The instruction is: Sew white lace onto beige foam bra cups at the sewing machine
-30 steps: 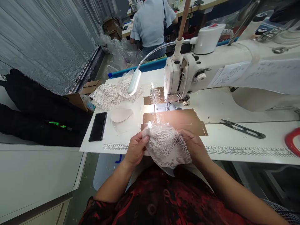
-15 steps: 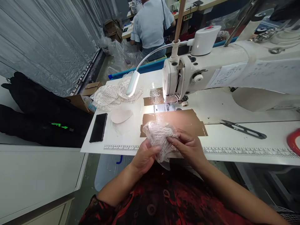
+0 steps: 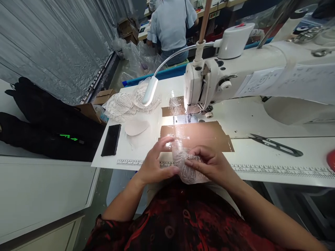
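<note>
A small bunched piece of white lace (image 3: pixel 186 166) sits between both hands at the table's front edge. My right hand (image 3: pixel 209 164) pinches it from the right, fingers curled over it. My left hand (image 3: pixel 155 162) is at its left side, fingers stretched over the lace and slightly blurred. Just beyond lie brown tape patches (image 3: pixel 199 134) and the needle area of the white sewing machine (image 3: pixel 209 83), lit by a gooseneck lamp (image 3: pixel 150 91).
A pale foam cup (image 3: pixel 136 127), a pile of lace pieces (image 3: pixel 125 103) and a black phone (image 3: pixel 111 139) lie left on the white table (image 3: pixel 261 153). Thread snips (image 3: pixel 277 145) lie at right. Black cloth (image 3: pixel 39 122) lies far left. Another person (image 3: pixel 172 24) sits behind.
The lace, spread wide between both hands a second ago, has been gathered into a small bunch. My left hand has moved right and its fingers have stretched out over it.
</note>
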### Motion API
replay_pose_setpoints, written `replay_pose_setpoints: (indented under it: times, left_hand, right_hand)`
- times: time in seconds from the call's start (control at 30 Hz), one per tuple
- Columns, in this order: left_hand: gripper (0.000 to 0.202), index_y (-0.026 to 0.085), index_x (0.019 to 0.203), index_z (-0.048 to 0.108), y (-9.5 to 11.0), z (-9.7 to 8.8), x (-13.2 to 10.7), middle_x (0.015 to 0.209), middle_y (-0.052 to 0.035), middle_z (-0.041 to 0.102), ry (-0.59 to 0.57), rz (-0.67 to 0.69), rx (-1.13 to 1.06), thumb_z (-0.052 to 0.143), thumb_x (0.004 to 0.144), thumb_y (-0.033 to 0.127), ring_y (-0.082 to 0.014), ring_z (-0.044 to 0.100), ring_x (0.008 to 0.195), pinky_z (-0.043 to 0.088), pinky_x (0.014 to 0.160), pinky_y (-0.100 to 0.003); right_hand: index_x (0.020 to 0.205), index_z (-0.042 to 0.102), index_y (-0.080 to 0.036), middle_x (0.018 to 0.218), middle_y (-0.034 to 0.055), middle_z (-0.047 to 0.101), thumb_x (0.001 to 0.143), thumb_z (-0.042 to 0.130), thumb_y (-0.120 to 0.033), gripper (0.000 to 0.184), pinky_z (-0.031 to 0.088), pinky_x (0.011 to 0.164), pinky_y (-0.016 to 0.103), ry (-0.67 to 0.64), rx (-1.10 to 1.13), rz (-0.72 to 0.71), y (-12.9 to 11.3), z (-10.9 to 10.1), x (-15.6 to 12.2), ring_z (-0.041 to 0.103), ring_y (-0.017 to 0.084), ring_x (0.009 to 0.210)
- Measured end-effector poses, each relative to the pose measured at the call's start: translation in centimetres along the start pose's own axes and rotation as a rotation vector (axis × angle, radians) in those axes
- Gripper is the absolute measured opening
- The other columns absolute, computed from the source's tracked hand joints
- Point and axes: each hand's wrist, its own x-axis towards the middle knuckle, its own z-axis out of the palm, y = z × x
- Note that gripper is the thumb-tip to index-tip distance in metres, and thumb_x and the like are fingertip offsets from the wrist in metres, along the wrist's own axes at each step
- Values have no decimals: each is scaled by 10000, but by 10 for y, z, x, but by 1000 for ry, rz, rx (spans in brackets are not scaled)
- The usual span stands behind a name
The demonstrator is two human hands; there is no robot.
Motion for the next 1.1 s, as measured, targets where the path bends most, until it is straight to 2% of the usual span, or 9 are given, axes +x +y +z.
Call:
replay_pose_setpoints:
  times: [0.1, 0.17, 0.27, 0.43, 0.6, 0.7, 0.8, 0.97, 1.1]
  left_hand:
    - [387, 161, 1058, 625, 8, 5, 5, 935, -56, 628, -214, -78, 166, 696, 746, 380, -187, 572, 855, 458, 785, -289]
    - [328, 138, 958, 643, 9, 10, 6, 804, -34, 602, -257, -103, 172, 633, 801, 425, -151, 542, 729, 440, 676, -254]
    - [328, 127, 908, 641, 8, 13, 8, 772, -25, 578, -263, -86, 143, 628, 805, 439, -135, 513, 703, 415, 644, -236]
    - [293, 125, 869, 636, 10, 11, 13, 728, -4, 538, -272, -80, 52, 628, 814, 413, -113, 480, 673, 391, 620, -218]
    - [288, 121, 849, 638, 8, 11, 17, 741, -19, 543, -249, -109, -3, 561, 866, 397, -113, 480, 672, 388, 606, -216]
    - [244, 125, 836, 636, 6, 13, 19, 723, -12, 528, -236, -70, -1, 548, 879, 348, -105, 469, 662, 378, 603, -212]
    - [220, 126, 826, 638, 6, 12, 23, 722, -10, 527, -246, -28, -10, 568, 869, 331, -106, 474, 671, 383, 621, -219]
    - [298, 120, 778, 633, 4, 14, 26, 728, -17, 539, -289, -166, -236, 618, 826, 413, -105, 500, 642, 392, 593, -230]
    - [348, 117, 690, 592, -6, 31, 26, 636, 11, 490, -178, -283, -459, 695, 750, 444, -70, 425, 562, 345, 533, -206]
  right_hand:
    - [744, 632, -202, 729, -9, 647, 814, 650, -281, 106, 455, 606, 241, -13, -178, -97, -3, 6, 0, 585, 123, 664]
    - [744, 639, -204, 769, 3, 671, 839, 616, -252, 108, 468, 654, 253, 39, -262, -179, -4, 7, 0, 612, 133, 719]
    - [718, 633, -200, 781, 15, 681, 834, 610, -217, 120, 475, 676, 263, 111, -335, -240, -5, 5, 1, 625, 144, 750]
    - [647, 611, -188, 662, 12, 649, 823, 612, -235, 182, 450, 565, 258, 145, -350, -162, -9, 5, 1, 591, 130, 606]
    - [639, 617, -183, 656, 18, 649, 819, 625, -278, 204, 448, 569, 262, 142, -360, -125, -8, 5, 2, 589, 135, 610]
    - [765, 657, -186, 687, 12, 655, 806, 646, -320, 141, 451, 565, 253, 141, -333, -75, -6, 2, 5, 582, 134, 621]
    - [827, 677, -185, 724, 17, 662, 801, 647, -381, 200, 456, 565, 248, 39, -240, 12, -7, -4, 9, 582, 138, 646]
    - [720, 646, -179, 658, -10, 597, 772, 678, -402, 230, 412, 523, 227, -33, -40, 117, -9, -11, 9, 520, 110, 593]
    - [699, 625, -171, 619, -23, 542, 742, 704, -417, 262, 381, 493, 211, -32, 91, 177, -1, -9, 14, 469, 91, 561]
